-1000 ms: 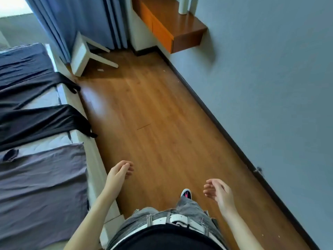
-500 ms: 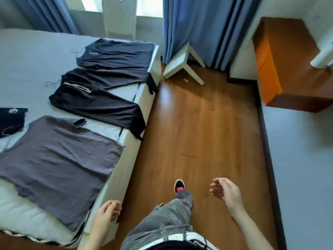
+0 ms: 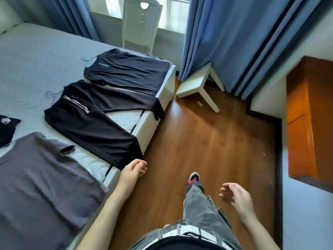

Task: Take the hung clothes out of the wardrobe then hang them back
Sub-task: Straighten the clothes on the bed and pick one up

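Observation:
Several garments lie flat on the bed (image 3: 32,56): a grey shirt (image 3: 43,181) nearest me, black trousers (image 3: 93,127) with a pale drawstring, a dark navy shirt (image 3: 126,71) at the far end, and part of a black garment (image 3: 7,129) at the left edge. Thin wire hangers show at the tops of the trousers and the navy shirt. My left hand (image 3: 133,170) hovers empty, fingers loosely curled, just beside the trouser hem at the bed's edge. Over the floor, my right hand (image 3: 236,197) is empty with fingers apart.
A wooden floor (image 3: 216,141) runs between the bed and the right wall. A small white stool (image 3: 196,82) leans by the blue curtains (image 3: 234,37). An orange-brown wall shelf (image 3: 310,120) juts out at right. A white chair (image 3: 140,24) stands by the window.
My view has swung left from the wall toward the bed and moved closer. My left hand has risen and come forward to the trouser hem; both hands stay empty.

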Motion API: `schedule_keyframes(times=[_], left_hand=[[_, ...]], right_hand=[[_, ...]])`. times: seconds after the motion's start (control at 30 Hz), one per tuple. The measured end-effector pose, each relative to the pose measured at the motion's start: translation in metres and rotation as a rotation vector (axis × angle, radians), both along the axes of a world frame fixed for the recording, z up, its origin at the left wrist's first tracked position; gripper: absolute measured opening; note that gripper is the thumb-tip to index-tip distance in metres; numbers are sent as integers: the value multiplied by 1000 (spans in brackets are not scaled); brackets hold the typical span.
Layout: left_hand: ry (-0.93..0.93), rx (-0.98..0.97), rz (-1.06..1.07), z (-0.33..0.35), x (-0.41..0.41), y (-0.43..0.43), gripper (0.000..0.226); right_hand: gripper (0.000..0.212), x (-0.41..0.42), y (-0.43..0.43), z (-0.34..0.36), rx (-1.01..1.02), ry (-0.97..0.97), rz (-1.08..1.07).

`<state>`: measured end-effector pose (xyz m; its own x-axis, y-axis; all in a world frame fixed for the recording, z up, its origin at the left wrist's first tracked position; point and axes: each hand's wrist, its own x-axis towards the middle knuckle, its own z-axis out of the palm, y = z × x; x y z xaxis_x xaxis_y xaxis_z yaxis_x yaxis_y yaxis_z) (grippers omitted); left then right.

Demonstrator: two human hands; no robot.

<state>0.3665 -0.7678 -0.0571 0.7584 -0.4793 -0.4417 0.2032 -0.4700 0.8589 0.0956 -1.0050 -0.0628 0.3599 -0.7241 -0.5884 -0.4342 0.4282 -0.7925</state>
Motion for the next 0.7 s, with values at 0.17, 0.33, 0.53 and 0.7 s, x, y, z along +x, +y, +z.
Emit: schedule_keyframes(times=[0.17,0.33,0.53,0.7], left_hand=[[37,13,217,-11,60,-88,28],[87,34,446,-9,99,-151,30],[118,82,652,-18,159,-188,28],[156,82,789,-45,229,-219,28]], right_hand=[[27,108,-125,-14,11,-12,93],[26,234,-239,2,37,-42,270],[28,384,-316,17,-16,-76,496],[28,504,-353,-2,-9,-57,607]])
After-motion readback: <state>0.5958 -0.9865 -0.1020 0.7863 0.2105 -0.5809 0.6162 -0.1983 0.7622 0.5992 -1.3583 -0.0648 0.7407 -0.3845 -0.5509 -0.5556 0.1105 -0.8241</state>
